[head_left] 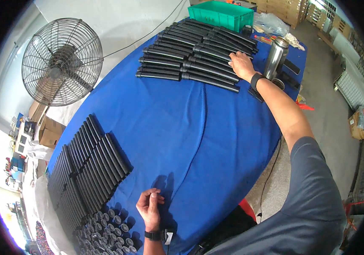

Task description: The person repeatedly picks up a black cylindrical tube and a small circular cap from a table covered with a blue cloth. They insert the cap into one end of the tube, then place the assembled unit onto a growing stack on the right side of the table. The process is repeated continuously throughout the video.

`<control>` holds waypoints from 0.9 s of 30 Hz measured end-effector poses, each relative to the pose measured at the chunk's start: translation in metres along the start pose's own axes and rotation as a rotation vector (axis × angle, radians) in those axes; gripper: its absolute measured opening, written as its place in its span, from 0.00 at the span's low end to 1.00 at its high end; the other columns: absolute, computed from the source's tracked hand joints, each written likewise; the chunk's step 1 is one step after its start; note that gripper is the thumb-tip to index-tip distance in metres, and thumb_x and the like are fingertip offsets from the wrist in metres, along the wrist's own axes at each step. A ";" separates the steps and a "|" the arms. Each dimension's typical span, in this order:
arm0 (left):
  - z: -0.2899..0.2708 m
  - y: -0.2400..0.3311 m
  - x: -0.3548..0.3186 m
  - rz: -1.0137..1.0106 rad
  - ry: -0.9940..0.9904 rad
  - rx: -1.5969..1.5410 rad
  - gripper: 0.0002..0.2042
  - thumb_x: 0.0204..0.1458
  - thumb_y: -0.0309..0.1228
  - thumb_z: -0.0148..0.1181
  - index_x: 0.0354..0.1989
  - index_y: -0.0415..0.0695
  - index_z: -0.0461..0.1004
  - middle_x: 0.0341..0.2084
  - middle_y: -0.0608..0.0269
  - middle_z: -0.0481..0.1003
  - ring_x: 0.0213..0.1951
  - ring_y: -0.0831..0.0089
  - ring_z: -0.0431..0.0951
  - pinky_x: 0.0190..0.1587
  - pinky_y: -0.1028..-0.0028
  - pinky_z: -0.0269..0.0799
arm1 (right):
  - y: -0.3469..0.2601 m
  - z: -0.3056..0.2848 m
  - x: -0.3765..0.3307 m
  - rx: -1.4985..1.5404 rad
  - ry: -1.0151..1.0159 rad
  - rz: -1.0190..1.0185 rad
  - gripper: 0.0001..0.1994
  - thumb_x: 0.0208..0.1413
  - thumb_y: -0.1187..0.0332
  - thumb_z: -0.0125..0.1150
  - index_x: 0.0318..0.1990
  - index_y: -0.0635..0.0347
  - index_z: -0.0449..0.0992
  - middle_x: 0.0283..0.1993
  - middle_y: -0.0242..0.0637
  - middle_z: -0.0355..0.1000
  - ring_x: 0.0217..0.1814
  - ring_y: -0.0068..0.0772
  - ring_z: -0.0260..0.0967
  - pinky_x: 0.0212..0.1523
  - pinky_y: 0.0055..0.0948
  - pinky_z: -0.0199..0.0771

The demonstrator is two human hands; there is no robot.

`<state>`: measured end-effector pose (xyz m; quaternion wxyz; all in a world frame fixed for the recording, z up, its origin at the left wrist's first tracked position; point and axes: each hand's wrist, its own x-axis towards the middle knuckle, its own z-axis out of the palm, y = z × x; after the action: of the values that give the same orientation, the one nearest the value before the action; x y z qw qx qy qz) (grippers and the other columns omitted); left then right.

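Note:
My right hand [242, 66] reaches over the far rows of black tubes [209, 66], its fingers curled down on one tube near its right end. The fingertips are partly hidden, and a small white band shows on one finger. Each of these tubes has a thicker collar at one end. My left hand [149, 208] hovers above the blue cloth near the front edge. It holds nothing, with its fingers loosely bent and apart. To its left stands a cluster of black round-ended pieces [109, 231], beside a slanted stack of black tubes [92, 163].
A blue cloth [156, 123] covers the table. A green bin [221, 16] stands at the far edge. Right of the tubes are a steel flask [276, 57], an open cup [278, 83] and a phone [291, 66]. A caged fan [61, 62] stands at the left.

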<state>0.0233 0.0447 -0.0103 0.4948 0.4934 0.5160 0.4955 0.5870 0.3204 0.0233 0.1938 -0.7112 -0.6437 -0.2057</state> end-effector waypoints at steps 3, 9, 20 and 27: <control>0.002 -0.002 0.001 -0.006 -0.007 0.007 0.12 0.63 0.32 0.62 0.43 0.34 0.78 0.37 0.54 0.81 0.29 0.73 0.80 0.31 0.74 0.77 | 0.005 0.000 0.003 -0.013 0.000 0.020 0.15 0.57 0.63 0.66 0.48 0.59 0.73 0.47 0.48 0.73 0.53 0.53 0.71 0.51 0.50 0.73; -0.002 -0.004 -0.001 0.006 0.000 0.004 0.11 0.63 0.32 0.62 0.43 0.34 0.78 0.37 0.54 0.81 0.29 0.73 0.80 0.30 0.75 0.77 | -0.012 -0.009 -0.001 -0.048 0.054 -0.013 0.14 0.52 0.68 0.70 0.42 0.62 0.75 0.44 0.47 0.72 0.50 0.53 0.71 0.48 0.49 0.73; 0.005 0.000 0.001 0.018 0.007 0.034 0.09 0.63 0.30 0.61 0.41 0.35 0.78 0.34 0.56 0.82 0.27 0.74 0.79 0.29 0.75 0.77 | -0.038 -0.053 -0.030 0.211 0.288 -0.023 0.10 0.50 0.70 0.64 0.41 0.61 0.77 0.41 0.47 0.73 0.46 0.53 0.72 0.46 0.52 0.72; 0.002 -0.002 -0.003 0.048 0.006 0.070 0.11 0.63 0.33 0.62 0.40 0.35 0.79 0.33 0.56 0.81 0.26 0.75 0.78 0.28 0.76 0.74 | -0.040 -0.137 -0.170 0.360 0.350 0.058 0.34 0.46 0.67 0.74 0.60 0.64 0.66 0.58 0.51 0.68 0.61 0.55 0.65 0.61 0.48 0.65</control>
<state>0.0254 0.0421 -0.0121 0.4637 0.5213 0.5223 0.4903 0.5269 0.1080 0.0465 0.4318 -0.6369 -0.6058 -0.2022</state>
